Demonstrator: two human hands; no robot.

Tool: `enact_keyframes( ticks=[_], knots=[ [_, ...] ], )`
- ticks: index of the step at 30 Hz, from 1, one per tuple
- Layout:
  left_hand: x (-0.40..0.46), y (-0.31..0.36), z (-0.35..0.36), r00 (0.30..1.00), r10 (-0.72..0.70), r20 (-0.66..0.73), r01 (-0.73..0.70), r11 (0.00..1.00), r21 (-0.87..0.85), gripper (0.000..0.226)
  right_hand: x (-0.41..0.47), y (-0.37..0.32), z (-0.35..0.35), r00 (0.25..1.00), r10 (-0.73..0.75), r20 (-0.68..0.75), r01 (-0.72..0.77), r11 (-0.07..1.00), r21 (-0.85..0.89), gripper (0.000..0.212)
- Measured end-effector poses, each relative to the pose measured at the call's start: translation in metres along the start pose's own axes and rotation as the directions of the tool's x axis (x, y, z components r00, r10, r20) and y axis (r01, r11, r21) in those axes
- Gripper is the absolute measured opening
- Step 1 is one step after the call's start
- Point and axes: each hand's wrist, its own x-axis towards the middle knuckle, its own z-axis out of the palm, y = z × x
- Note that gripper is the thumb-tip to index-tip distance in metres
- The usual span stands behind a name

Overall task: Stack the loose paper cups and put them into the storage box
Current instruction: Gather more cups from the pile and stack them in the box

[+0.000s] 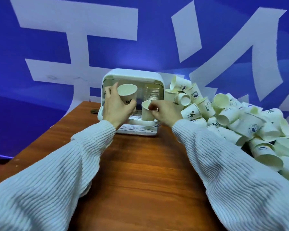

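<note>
We cannot count the cups stacked in the box (131, 77) behind its blurred cover, the pile (240, 120) of cups runs off the right edge, both sleeves are cut off below, and the left hand (117, 109) hides its cup's (127, 95) base.

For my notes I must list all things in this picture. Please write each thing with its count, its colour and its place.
storage box: one, white, far end of table, front open
stacked cups: one stack, cream, inside box at right
held cups: two, cream, before the box, one in each hand
loose cups: a large heap, cream with dark prints, table's right side
table: one, brown wood
backdrop: one, blue with white shapes, behind
left hand: grips upper cup
right hand: pinches lower cup's rim
</note>
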Motion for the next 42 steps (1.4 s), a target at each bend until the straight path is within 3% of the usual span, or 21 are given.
enact_keyframes(
  ticks=[5,11,15,19,22,24,28,31,33,35,39,42],
  knots=[
    [0.006,0.002,0.01,0.999,0.039,0.033,-0.04,0.998,0.047,0.081,0.004,0.011,0.01,0.991,0.039,0.128,-0.032,0.998,-0.057,0.029],
    [0.016,0.021,0.034,0.992,0.094,0.086,-0.094,0.996,-0.005,0.079,-0.001,0.029,-0.009,0.996,0.054,-0.071,-0.043,0.987,0.154,0.028],
    [0.023,0.028,0.059,0.972,0.191,0.137,-0.191,0.982,-0.017,0.074,-0.016,0.047,-0.018,0.992,0.071,-0.108,-0.051,0.982,0.18,0.024],
    [0.019,0.016,0.088,0.933,0.197,0.303,-0.258,0.95,0.178,0.065,-0.037,0.065,-0.024,0.991,0.083,-0.106,-0.063,0.982,0.178,0.026],
    [0.006,0.004,0.101,0.887,0.208,0.413,-0.395,0.804,0.444,0.051,-0.049,0.082,-0.026,0.987,0.132,-0.091,-0.116,0.98,0.163,0.025],
    [0.0,-0.001,0.105,0.856,0.216,0.47,-0.477,0.683,0.554,0.057,-0.057,0.091,-0.028,0.982,0.174,-0.08,-0.158,0.972,0.175,0.026],
    [-0.003,0.001,0.111,0.863,0.153,0.481,-0.448,0.671,0.59,0.076,-0.082,0.109,-0.034,0.943,0.3,-0.143,-0.25,0.924,0.288,0.025],
    [-0.029,0.02,0.124,0.863,0.408,0.298,-0.504,0.735,0.454,0.067,-0.103,0.125,-0.038,0.862,0.43,-0.268,-0.325,0.875,0.36,0.025],
    [-0.054,0.038,0.142,0.828,0.517,0.217,-0.56,0.788,0.257,0.058,-0.117,0.139,-0.032,0.811,0.46,-0.362,-0.382,0.884,0.268,0.026],
    [-0.082,0.053,0.161,0.856,0.473,0.209,-0.503,0.855,0.124,0.055,-0.131,0.154,-0.019,0.814,0.422,-0.399,-0.429,0.9,0.076,0.034],
    [-0.122,0.061,0.183,0.885,0.36,0.295,-0.373,0.928,-0.014,0.06,-0.148,0.175,-0.005,0.9,0.354,-0.253,-0.42,0.859,-0.292,0.057],
    [-0.125,0.055,0.183,0.862,0.375,0.34,-0.361,0.927,-0.105,0.059,-0.147,0.165,-0.011,0.876,0.403,-0.264,-0.462,0.858,-0.223,0.063]
  ],
)
